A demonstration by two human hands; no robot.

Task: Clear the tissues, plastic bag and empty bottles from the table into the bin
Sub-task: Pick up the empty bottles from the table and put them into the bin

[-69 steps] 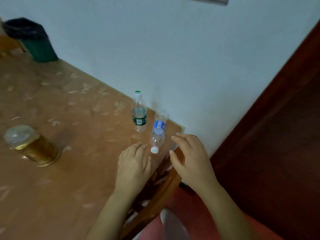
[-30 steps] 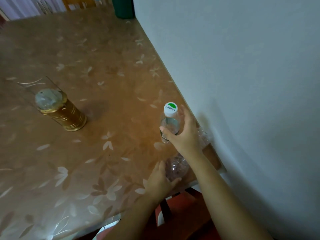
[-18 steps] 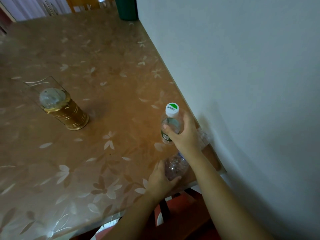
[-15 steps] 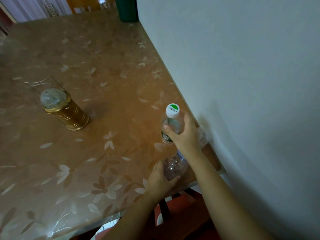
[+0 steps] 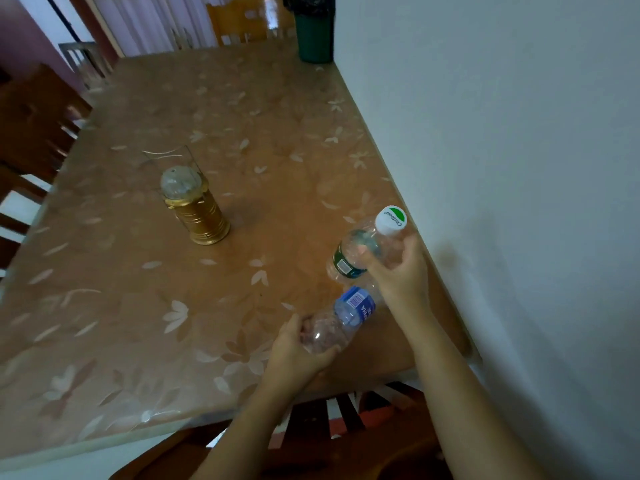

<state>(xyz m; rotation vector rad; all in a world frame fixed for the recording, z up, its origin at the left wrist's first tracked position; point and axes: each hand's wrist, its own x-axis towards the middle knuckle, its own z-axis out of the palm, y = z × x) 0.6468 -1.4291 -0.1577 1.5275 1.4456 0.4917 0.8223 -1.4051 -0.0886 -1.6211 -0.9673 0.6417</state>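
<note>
Both bottles (image 5: 363, 251) now lifted, tilted, one per hand (image 5: 401, 275).

Tan surface (image 5: 242, 140) with pale leaf pattern; gold lantern (image 5: 199, 211); clear bottles, one green-labelled (image 5: 349, 261), one blue-labelled (image 5: 356, 310); dark green bin (image 5: 313, 36).

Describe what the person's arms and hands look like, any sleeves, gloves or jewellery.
Both forearms are bare as far as the frame shows, with no sleeves in view. The left hand and right hand wear no gloves; no rings, watch or bracelets are visible.
</note>
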